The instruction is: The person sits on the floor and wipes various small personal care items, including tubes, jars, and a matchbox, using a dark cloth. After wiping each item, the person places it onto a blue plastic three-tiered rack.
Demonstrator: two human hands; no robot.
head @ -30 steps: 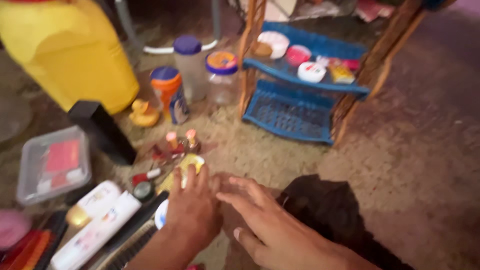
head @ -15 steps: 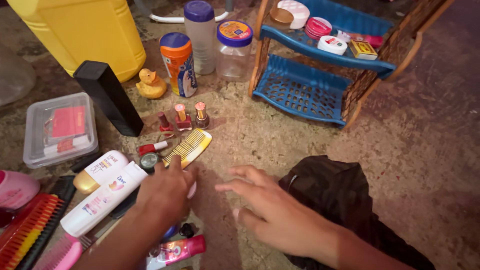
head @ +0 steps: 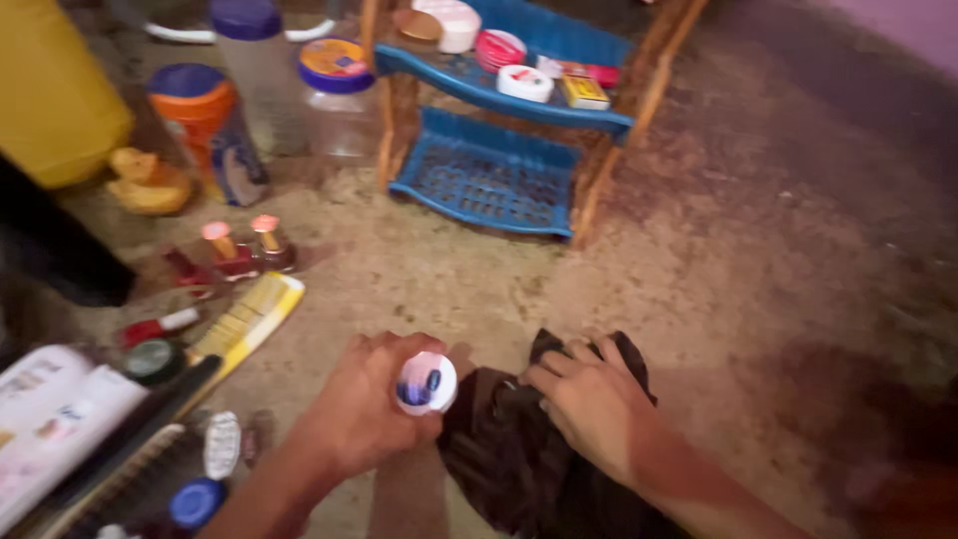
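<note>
Left hand (head: 364,414) now off floor clutter, grip closed on small white jar (head: 426,382). Right hand (head: 591,404) dropped onto dark cloth (head: 509,454), fingers pinching fold.

A rough, speckled concrete floor (head: 758,230) filled the scene under dim, warm light. A two-tier blue plastic rack (head: 489,180) with wooden posts stood on it.

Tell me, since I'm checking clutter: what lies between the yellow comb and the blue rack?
In the head view, only bare rough floor lies between the yellow comb and the blue rack.
</note>
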